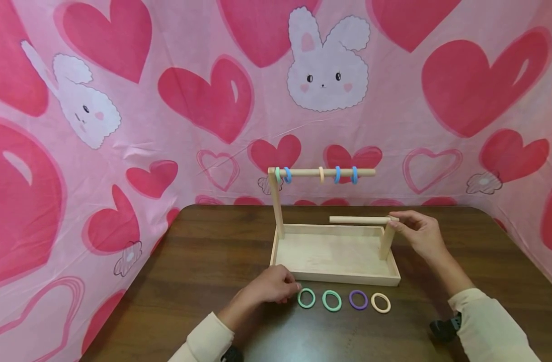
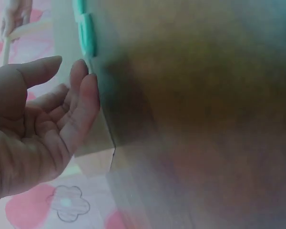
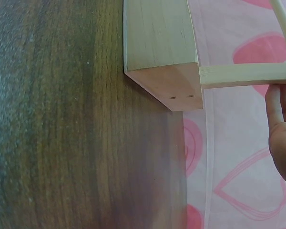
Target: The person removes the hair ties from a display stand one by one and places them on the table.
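A wooden stand point(image 1: 334, 277) has a shallow tray base, a tall left post with an upper rod point(image 1: 305, 172), and a short right post point(image 1: 387, 241) with a lower rod point(image 1: 359, 219). My right hand point(image 1: 420, 234) holds the stand where the lower rod meets the short post, thumb in front. My left hand point(image 1: 276, 284) is by the tray's front left corner, its fingertips beside the leftmost green ring point(image 1: 306, 306). In the left wrist view, thumb and fingers are apart, the fingers loosely bent near a green ring point(image 2: 87, 36). Whether they touch it is unclear.
On the table point(image 1: 212, 246), a second green ring point(image 1: 332, 309), a purple ring point(image 1: 359, 307) and a cream ring point(image 1: 381, 311) lie in a row before the tray. Several rings, including a blue ring point(image 1: 355, 175), hang on the upper rod. A pink cloth point(image 1: 189, 40) hangs behind.
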`<state>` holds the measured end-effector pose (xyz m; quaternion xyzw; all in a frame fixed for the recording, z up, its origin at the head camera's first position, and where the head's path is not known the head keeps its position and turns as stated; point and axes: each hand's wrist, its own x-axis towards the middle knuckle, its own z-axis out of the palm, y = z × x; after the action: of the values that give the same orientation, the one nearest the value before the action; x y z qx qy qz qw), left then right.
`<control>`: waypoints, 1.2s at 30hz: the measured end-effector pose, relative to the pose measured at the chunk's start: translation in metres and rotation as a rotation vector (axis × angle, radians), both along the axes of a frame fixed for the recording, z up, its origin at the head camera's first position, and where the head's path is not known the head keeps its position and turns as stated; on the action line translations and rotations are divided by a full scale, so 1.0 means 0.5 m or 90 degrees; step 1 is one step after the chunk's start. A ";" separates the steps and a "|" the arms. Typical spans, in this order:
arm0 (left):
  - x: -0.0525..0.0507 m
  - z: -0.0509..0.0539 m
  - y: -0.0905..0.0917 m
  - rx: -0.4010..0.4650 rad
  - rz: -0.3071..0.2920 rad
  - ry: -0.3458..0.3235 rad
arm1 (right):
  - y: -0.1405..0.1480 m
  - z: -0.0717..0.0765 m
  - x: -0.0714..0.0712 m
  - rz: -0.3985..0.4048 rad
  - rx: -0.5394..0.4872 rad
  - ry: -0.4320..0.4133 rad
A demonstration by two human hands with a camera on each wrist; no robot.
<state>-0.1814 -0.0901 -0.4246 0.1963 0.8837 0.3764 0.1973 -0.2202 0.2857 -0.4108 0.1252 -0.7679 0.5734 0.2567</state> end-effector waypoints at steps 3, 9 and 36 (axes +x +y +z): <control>-0.017 0.005 -0.006 0.034 0.019 0.062 | 0.000 0.000 0.001 0.000 -0.002 0.002; -0.057 0.026 -0.022 0.193 0.119 0.136 | 0.003 0.000 0.002 -0.001 0.002 0.008; -0.252 0.203 -0.018 0.467 0.206 0.348 | -0.003 0.002 0.005 0.014 -0.011 -0.002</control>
<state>-0.3076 -0.0992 -0.3230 0.2050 0.7311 0.6237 -0.1857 -0.2178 0.2845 -0.4100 0.1305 -0.7622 0.5826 0.2503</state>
